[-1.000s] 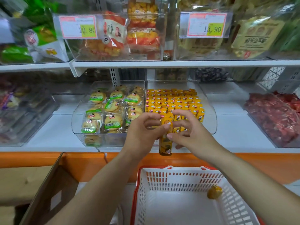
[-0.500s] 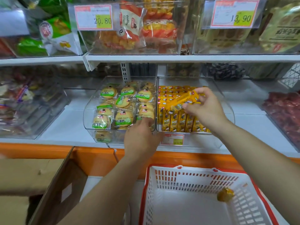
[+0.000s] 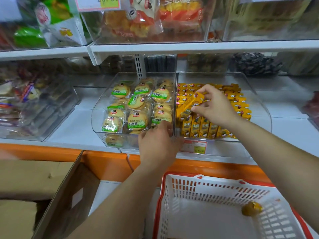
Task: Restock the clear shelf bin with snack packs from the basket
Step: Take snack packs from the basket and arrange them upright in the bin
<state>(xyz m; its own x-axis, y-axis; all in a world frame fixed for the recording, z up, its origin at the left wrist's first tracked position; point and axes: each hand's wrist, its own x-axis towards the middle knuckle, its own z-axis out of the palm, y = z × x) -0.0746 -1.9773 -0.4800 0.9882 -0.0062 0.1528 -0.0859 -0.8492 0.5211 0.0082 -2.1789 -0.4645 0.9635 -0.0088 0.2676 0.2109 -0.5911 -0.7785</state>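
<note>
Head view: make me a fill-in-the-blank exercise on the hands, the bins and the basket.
1. The right hand pinches a yellow snack pack above the clear shelf bin, which stands to the ____ of the biscuit bin.
2. The left hand rests on that bin's front rim; its round biscuits carry ____ labels.
3. The white basket shows ____ golden wrapped item.
Missing words: right; green; one.

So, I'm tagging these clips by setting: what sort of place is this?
Likely a shop's snack aisle: a price tag on the clear shelf bin of yellow snack packs, and a shopping basket below.
</note>
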